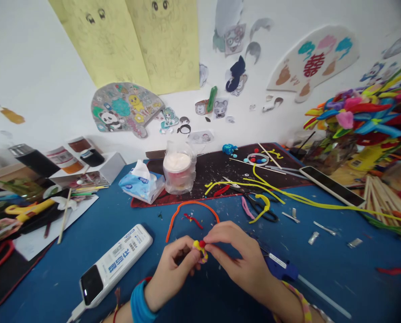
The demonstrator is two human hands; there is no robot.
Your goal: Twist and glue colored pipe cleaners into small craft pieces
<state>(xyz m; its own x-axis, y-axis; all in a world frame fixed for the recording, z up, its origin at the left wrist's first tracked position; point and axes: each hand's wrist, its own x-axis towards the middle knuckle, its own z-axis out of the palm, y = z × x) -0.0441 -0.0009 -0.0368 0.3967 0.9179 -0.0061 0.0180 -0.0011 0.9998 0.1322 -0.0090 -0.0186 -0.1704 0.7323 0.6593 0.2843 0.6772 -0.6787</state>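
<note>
From my remote post I see a blue table (99,220) below a white fan (314,65) marked 囍. The right hand (246,260) and left hand (172,271) both pinch. Print on the power bank (118,258) and tissue pack (143,183) is too blurred. The braided piece (205,257) curves upward, yellow end up, between left fingertips; right fingertips pinch its red pom-pom (202,243).

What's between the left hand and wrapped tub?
In the head view, an orange pipe cleaner and red twist lie between the left hand and tub.

Fuzzy red pompom (202,243), smooth plastic power bank (117,264)
</note>
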